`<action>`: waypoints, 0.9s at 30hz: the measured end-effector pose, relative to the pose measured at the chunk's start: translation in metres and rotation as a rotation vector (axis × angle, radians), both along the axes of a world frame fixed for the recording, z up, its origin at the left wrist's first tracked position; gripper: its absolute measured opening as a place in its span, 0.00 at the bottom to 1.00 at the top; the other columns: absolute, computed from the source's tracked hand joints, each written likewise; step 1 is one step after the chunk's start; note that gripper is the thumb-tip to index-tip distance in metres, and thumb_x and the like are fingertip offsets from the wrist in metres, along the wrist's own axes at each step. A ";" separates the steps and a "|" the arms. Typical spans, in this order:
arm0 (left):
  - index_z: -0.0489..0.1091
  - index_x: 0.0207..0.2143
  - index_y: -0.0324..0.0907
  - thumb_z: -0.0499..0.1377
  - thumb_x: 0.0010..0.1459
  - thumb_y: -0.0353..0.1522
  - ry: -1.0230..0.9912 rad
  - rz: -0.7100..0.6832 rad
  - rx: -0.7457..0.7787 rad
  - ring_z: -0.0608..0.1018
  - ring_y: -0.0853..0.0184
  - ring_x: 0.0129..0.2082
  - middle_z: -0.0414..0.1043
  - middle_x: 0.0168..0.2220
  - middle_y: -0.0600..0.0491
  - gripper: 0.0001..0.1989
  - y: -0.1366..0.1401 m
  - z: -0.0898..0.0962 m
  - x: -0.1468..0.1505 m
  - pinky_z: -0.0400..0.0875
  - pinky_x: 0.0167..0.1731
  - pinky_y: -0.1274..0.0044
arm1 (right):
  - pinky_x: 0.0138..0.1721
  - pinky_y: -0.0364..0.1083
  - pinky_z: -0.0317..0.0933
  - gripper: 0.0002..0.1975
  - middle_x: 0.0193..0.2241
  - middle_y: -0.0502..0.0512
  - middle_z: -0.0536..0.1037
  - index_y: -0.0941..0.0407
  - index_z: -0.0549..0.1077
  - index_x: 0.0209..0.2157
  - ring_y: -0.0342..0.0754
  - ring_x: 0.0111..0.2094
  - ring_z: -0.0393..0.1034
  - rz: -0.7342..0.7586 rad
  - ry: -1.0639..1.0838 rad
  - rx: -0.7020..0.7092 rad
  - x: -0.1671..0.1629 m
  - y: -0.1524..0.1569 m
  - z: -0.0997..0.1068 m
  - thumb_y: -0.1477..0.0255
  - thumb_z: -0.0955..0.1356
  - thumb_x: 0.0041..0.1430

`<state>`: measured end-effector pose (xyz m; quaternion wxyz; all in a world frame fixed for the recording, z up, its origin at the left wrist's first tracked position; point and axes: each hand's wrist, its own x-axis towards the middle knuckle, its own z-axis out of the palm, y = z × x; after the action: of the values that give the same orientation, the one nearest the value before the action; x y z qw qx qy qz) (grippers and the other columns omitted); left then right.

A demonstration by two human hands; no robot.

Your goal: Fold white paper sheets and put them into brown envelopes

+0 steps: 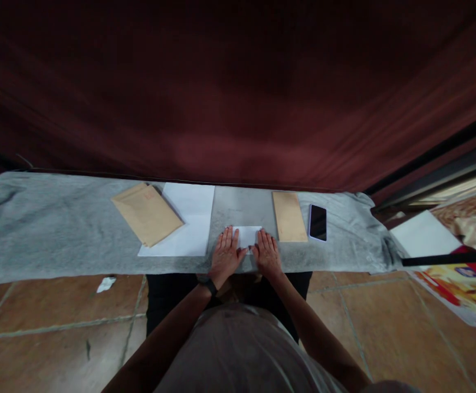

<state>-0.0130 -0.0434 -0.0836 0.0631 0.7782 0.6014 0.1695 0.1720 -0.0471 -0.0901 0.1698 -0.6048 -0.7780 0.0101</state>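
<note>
A small white sheet of paper [247, 234], seemingly folded, lies flat on the grey cloth in front of me. My left hand [226, 252] rests on its left side, palm down with the fingers stretched forward. On the right side my right hand [267, 251] lies flat in the same way. The two thumbs point toward each other near the paper's front edge. Parts of the paper are hidden under both hands. Just right of my right hand lies a brown envelope [290, 217].
Grey cloth [58, 224] covers the narrow table. Several brown envelopes [148, 214] overlap large white sheets [192, 218] on the left. A phone [317, 222] lies at the right. A dark red curtain [238, 109] hangs behind. A colourful box [463, 289] is off the right end.
</note>
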 end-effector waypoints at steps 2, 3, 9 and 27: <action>0.51 0.70 0.32 0.50 0.67 0.46 0.002 0.001 0.003 0.49 0.48 0.73 0.45 0.72 0.35 0.37 0.000 0.001 0.000 0.52 0.68 0.54 | 0.67 0.61 0.48 0.30 0.68 0.70 0.59 0.65 0.54 0.70 0.59 0.69 0.51 -0.021 0.012 -0.006 -0.003 -0.002 0.004 0.65 0.57 0.73; 0.51 0.70 0.32 0.51 0.67 0.46 0.004 0.003 0.002 0.49 0.48 0.73 0.44 0.73 0.35 0.37 0.000 0.002 0.000 0.52 0.68 0.54 | 0.67 0.61 0.48 0.29 0.69 0.70 0.58 0.65 0.53 0.70 0.59 0.70 0.51 -0.024 0.018 -0.006 -0.006 -0.003 0.006 0.66 0.57 0.73; 0.48 0.71 0.32 0.51 0.66 0.34 0.070 -0.014 -0.043 0.50 0.51 0.73 0.44 0.73 0.36 0.34 -0.001 0.006 -0.001 0.49 0.69 0.57 | 0.69 0.57 0.48 0.27 0.70 0.62 0.56 0.61 0.55 0.70 0.54 0.71 0.49 0.158 0.036 -0.054 -0.030 -0.013 0.014 0.67 0.56 0.74; 0.58 0.68 0.41 0.43 0.73 0.38 0.063 -0.459 -0.067 0.56 0.65 0.71 0.55 0.71 0.48 0.26 0.025 0.014 0.033 0.49 0.71 0.66 | 0.71 0.60 0.44 0.18 0.60 0.59 0.73 0.56 0.72 0.58 0.54 0.67 0.58 0.279 -0.002 -0.060 0.016 -0.035 0.013 0.65 0.63 0.72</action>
<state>0.0202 -0.0183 -0.0700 0.1073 0.8970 0.4155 0.1064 0.1881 -0.0817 -0.0769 0.1476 -0.4956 -0.8540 0.0564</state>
